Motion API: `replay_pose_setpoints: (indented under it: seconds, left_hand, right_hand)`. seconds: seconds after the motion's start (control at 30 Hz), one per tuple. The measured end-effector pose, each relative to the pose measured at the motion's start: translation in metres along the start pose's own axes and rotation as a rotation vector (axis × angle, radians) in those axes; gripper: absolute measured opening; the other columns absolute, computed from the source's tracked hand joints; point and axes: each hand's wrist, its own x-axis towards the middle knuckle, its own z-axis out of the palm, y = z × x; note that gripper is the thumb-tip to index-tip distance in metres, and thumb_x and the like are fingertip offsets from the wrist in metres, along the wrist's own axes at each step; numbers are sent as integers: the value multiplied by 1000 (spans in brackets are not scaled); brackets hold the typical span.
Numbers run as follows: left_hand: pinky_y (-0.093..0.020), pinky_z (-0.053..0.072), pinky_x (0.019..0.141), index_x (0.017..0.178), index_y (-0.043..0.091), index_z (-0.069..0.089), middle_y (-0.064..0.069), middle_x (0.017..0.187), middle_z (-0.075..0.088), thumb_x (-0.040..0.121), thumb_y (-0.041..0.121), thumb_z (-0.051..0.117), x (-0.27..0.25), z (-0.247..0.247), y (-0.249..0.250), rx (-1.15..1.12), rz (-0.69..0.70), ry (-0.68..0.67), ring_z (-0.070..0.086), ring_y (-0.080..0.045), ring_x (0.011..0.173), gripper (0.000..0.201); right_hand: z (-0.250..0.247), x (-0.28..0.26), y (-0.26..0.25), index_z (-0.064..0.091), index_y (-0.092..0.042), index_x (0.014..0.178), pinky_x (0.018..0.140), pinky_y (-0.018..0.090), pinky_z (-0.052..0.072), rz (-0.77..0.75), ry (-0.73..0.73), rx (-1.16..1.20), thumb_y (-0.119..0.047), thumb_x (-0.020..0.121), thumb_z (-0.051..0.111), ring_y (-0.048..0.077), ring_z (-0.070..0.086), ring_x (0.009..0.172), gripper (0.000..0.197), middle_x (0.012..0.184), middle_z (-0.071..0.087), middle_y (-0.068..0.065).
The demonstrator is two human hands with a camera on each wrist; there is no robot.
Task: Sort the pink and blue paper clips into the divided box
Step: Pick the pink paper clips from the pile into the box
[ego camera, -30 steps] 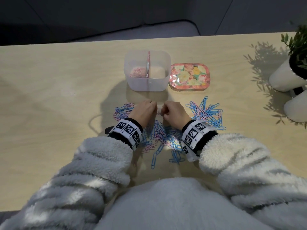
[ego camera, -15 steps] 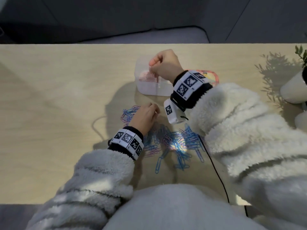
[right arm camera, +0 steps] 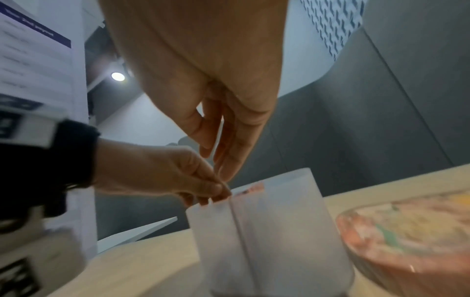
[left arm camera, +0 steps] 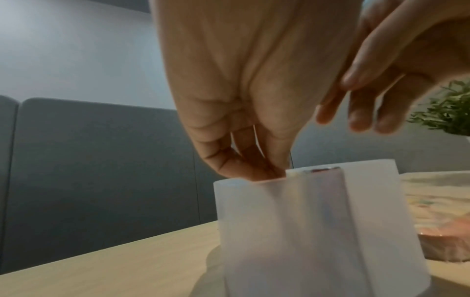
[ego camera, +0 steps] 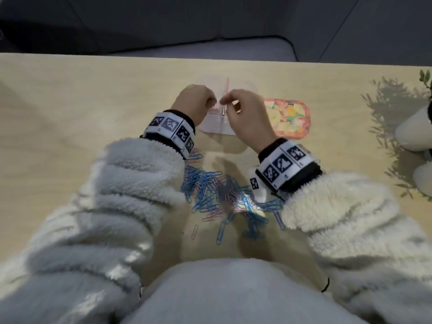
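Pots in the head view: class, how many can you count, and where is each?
2. The far pot stands at the table's right edge under the plant; the near pot is just nearer the person. The frame cuts both off, so more may be hidden.

Both hands [ego camera: 224,106] cover most of the box [ego camera: 214,127]. Whether the fingers hold a clip is too blurry to tell.

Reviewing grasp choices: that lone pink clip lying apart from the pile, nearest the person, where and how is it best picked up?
The lone pink clip lies flat on the table, clear of the pile. Probably best from straight above, pinching across its narrow width at mid-length; sliding a fingertip under one rounded end may help lift it.
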Motion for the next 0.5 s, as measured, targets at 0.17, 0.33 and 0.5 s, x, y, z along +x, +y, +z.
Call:
replay_pose_setpoints:
  seconds: [0.17,0.33,0.5]
  left_hand:
    - [-38,41,84,108,6,65,-17,106,69,95,12,42,-30,5,-15,-125,-20,208,59,-35,99,27]
    - [-34,43,80,102,10,64,-13,99,62,91,13,50,-88,28,-52,-130,-131,210,58,-28,88,18]
    - [-36,47,81,98,10,64,-11,100,61,86,20,60,-113,51,-72,-180,-308,23,60,-26,88,16]
  right_hand:
    - [30,-33,8,64,-6,108,93,27,45,-4,-302,-108,0,90,44,22,59,105,28,113,65,10]
    - [79,-45,21,64,-4,105,79,35,40,-169,-600,-407,2,86,48,30,53,101,26,109,57,13]
    - [86,-51,37,64,-2,98,73,34,37,-225,-571,-512,-6,89,52,29,49,98,15,104,52,12]
